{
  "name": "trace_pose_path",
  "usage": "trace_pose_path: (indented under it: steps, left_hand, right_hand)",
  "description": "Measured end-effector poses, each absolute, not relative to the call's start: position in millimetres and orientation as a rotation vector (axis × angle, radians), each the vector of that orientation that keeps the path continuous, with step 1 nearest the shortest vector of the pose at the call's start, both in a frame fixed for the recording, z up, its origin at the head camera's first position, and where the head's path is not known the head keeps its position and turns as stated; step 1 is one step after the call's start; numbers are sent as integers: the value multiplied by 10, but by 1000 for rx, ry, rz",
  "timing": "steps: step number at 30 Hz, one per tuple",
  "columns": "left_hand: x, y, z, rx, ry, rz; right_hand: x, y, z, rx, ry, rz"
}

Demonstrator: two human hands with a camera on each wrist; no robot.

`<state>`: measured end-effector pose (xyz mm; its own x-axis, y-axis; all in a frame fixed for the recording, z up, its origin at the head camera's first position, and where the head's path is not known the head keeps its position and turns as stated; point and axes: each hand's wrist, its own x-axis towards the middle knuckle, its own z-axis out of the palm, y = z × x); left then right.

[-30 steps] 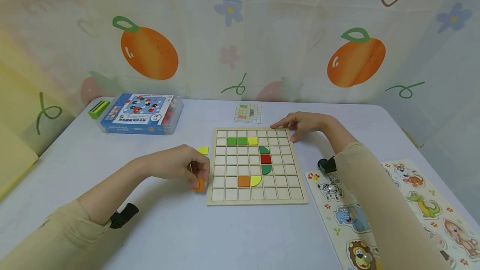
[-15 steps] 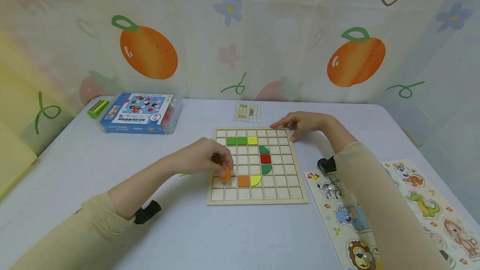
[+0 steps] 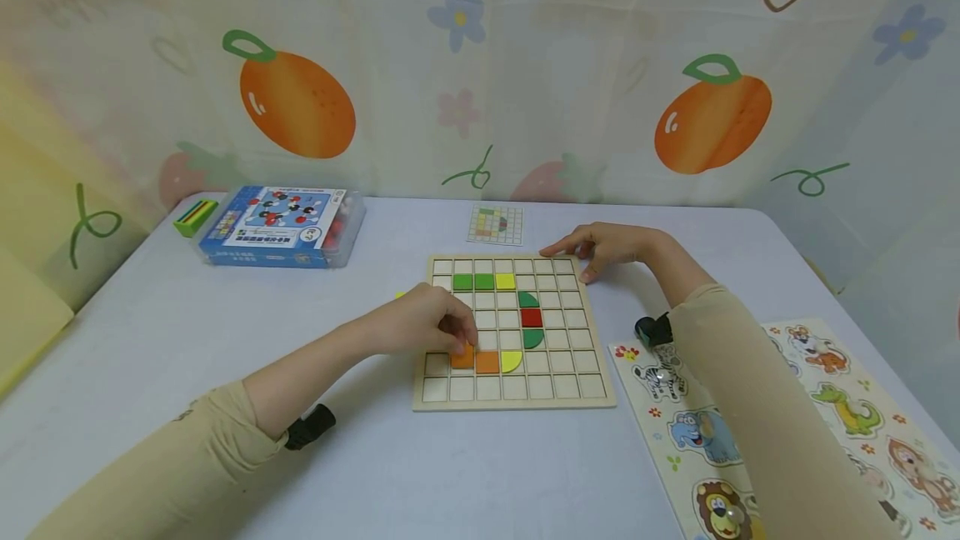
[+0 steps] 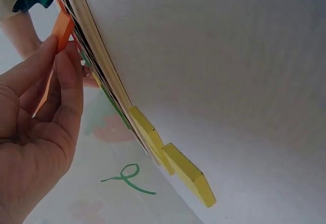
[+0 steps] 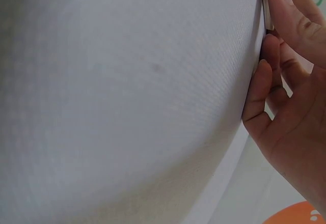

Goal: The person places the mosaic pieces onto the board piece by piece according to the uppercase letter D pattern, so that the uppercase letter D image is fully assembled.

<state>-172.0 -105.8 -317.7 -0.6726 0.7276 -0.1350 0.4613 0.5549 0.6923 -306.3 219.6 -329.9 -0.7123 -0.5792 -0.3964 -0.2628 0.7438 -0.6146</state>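
Observation:
My left hand [image 3: 420, 319] pinches an orange square tile [image 4: 63, 30] between thumb and fingertips, low over the wooden grid board [image 3: 513, 405]. In the head view this tile overlaps the cell left of another orange tile [image 3: 487, 362]. A second orange piece [image 4: 44, 100] shows tucked inside the left fingers in the left wrist view. Beside that row sits a yellow rounded tile [image 3: 512, 361]. Higher up lie green tiles [image 3: 473, 282], a yellow square [image 3: 506, 281] and a red square [image 3: 531, 317] between dark green rounded pieces. My right hand [image 3: 611, 247] holds the board's far right corner, thumb on its side edge.
Yellow tiles [image 4: 189, 175] lie on the table left of the board, mostly behind the left hand in the head view. A pattern card [image 3: 496, 225] lies beyond the board. A blue boxed set [image 3: 281, 227] stands back left; an animal puzzle board [image 3: 705, 423] lies under the right forearm.
My left hand has moved right from the table beside the board, carrying the orange tile over the grid and lowering it next to the other orange tile. The right hand stays at the corner.

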Motion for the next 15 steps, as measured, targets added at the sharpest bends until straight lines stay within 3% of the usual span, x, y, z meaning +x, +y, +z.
trace_pose_path:
  steps: [15]
  left_hand:
    - [-1673,-1019,-3202,862,2403,896]
  right_hand:
    - [-3050,2194,-3283,-623,2365,-695]
